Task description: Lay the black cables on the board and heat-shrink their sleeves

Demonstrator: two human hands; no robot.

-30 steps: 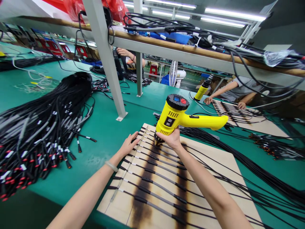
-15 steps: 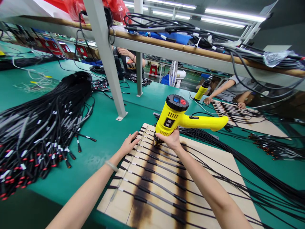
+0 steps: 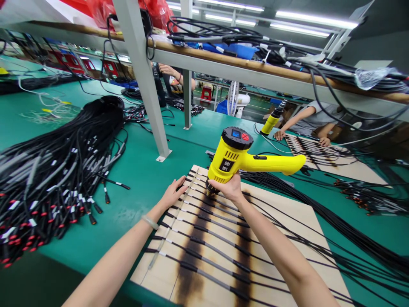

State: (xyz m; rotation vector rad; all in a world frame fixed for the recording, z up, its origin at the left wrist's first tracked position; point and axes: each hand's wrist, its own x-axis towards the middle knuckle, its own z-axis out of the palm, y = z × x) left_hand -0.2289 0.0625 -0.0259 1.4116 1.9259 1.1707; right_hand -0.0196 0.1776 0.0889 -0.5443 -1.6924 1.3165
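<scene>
Seen through my head view, a yellow-and-black plastic heat gun [image 3: 225, 160] stands nozzle-down over the far part of a pale wooden board [image 3: 284, 198], its handle pointing R. My right hand [image 3: 230, 187] is closed around the lower barrel, just above the nozzle; whether the nozzle touches anything below, I can't tell. My left hand [image 3: 172, 192] is open, palm down, w/ fingers extended over the black cable ends at the board's L edge; a pale bangle [image 3: 149, 221] circles that wrist.

Grey-sleeved black cables [image 3: 213, 279] lie side by side across the board, crossing two dark scorch bands [image 3: 189, 283]. A clear thin rod [image 3: 153, 259] lies over their L ends. The board rests on a green worktop [image 3: 134, 170].

Surroundings: L, a thick bundle of black cables w/ red tips [image 3: 96, 123]; R, long loose black cables [image 3: 345, 221], partly under the board's cable tails or beside them (can't tell which). Bkgd: a grey metal post [image 3: 148, 89], a white fan [image 3: 233, 98], and, far R, a second yellow heat gun [image 3: 270, 123] nr. another person [image 3: 319, 117] at a similar board.
</scene>
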